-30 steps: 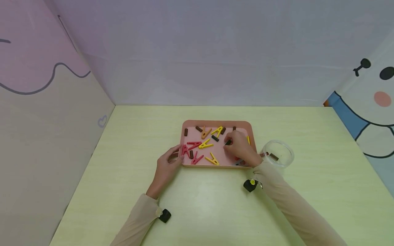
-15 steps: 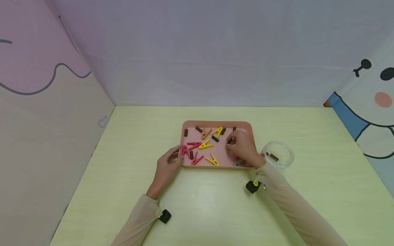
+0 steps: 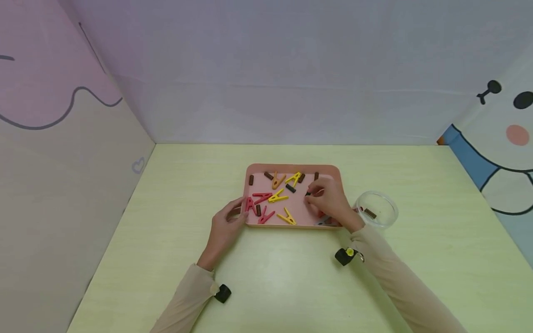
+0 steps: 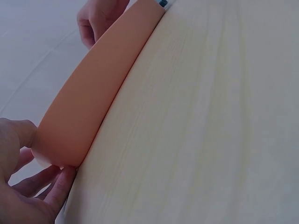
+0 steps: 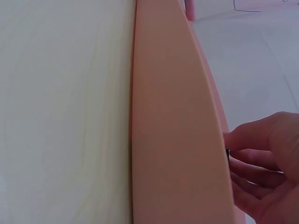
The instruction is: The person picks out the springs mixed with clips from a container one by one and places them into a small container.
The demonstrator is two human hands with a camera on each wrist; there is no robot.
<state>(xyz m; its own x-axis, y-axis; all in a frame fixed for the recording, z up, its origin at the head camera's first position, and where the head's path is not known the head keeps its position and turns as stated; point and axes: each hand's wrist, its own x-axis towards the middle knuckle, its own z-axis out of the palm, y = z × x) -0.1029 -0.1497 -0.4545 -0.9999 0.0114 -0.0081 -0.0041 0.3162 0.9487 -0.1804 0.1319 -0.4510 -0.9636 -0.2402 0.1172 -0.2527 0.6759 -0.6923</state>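
Note:
In the head view, a pink tray (image 3: pixel 291 168) holds several small plastic clothespins, among them a yellow clothespin (image 3: pixel 287 216), a red clothespin (image 3: pixel 266 215) and an orange one. Small dark ribbed pieces, such as this spring-like piece (image 3: pixel 290 188), lie between them. My left hand (image 3: pixel 226 226) holds the tray's left end, thumb and fingers against its corner in the left wrist view. Over the tray's right part, my right hand (image 3: pixel 331 201) pinches a small dark ribbed piece (image 3: pixel 307 194) between thumb and fingertips. That hand partly hides things in the tray's right side.
Right of the tray stands a clear round tub (image 3: pixel 385 210) with a few small brown ribbed pieces inside, close to my right wrist. The pale wooden table (image 3: pixel 275 286) meets a wall at the back and printed panels at both sides.
My right hand has shifted slightly right and its fingers have turned a little, still pinching the dark ribbed piece. The left hand and the tray stay in place.

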